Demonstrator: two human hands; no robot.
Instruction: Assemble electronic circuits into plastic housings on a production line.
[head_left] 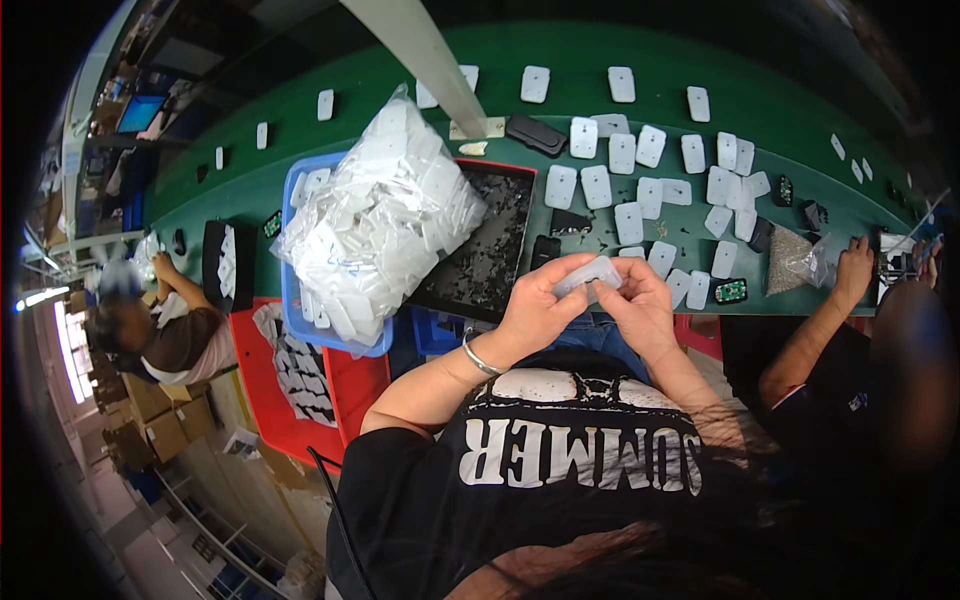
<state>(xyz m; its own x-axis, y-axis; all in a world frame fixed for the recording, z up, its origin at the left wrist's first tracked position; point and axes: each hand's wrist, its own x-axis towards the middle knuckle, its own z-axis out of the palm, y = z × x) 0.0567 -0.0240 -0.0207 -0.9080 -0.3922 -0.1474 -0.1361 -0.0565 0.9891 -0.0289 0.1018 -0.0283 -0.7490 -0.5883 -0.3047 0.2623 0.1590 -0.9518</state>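
Between both hands, just off the near table edge, I hold a white plastic cover [588, 276], a small rounded rectangle. My left hand [546, 303] grips its left side, a silver bangle on the wrist. From the right, my right hand [638, 304] pinches it, the thumbs meeting near its middle. Whether a tiny part sits under the thumbs is hidden. Beyond my hands many similar white covers [628, 222] lie on the green table, some overlapping. A black tray [500, 225] with small dark pieces is at the left of my hands.
A large clear bag of white pieces [385, 220] fills a blue bin [293, 300]. Below it stands a red crate [350, 400]. A metal post [425, 60] rises from the table. At right are a green circuit board [731, 291], a bag of small parts [790, 262] and a co-worker's hand [854, 268].
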